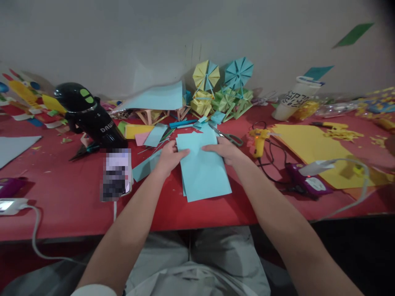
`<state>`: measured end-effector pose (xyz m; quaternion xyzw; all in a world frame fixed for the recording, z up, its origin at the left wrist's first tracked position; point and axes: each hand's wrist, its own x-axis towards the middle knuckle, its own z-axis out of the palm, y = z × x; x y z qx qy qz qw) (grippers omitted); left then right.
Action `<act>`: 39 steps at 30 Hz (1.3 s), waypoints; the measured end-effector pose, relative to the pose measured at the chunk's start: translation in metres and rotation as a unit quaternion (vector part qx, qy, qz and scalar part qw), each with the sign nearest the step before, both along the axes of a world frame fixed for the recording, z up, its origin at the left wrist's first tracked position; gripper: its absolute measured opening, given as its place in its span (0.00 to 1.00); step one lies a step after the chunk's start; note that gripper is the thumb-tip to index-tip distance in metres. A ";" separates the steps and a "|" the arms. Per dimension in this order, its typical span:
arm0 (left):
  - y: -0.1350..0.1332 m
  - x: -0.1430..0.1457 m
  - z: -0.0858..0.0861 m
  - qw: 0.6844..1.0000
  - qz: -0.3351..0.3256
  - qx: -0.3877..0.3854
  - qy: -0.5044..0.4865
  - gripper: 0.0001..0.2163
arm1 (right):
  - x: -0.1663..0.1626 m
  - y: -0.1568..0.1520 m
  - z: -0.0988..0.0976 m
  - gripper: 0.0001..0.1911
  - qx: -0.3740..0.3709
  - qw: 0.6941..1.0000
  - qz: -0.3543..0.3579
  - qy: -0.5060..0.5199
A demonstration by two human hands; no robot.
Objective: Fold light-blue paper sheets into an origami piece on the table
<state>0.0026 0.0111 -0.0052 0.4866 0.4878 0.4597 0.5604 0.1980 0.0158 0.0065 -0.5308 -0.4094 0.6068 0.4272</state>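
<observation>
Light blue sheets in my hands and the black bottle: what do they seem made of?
Light blue sheets: probably matte paper or card, from flat faces and thin, straight edges. Black bottle: glossy; its sheen suggests plastic or coated metal, I can't tell which.

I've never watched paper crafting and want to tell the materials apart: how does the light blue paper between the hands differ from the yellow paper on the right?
The light blue paper is held in the left hand and right hand; neither hand touches the yellow paper.
The yellow paper looks larger than the light blue paper.
Both are plain-coloured and over the red table.
</observation>
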 end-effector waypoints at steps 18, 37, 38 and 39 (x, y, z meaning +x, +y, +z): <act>0.006 -0.007 -0.009 0.995 0.050 0.085 0.016 0.10 | 0.006 0.002 0.000 0.31 0.067 0.997 0.015 -0.020; -0.008 -0.009 0.011 0.991 0.084 0.109 0.004 0.14 | 0.006 -0.015 0.027 0.28 0.131 0.991 0.022 -0.031; -0.009 -0.010 0.012 0.990 0.084 0.112 0.006 0.14 | 0.006 -0.017 0.029 0.28 0.131 0.991 0.024 -0.030; -0.010 -0.010 0.013 0.990 0.082 0.113 0.006 0.14 | 0.006 -0.018 0.031 0.28 0.135 0.990 0.024 -0.032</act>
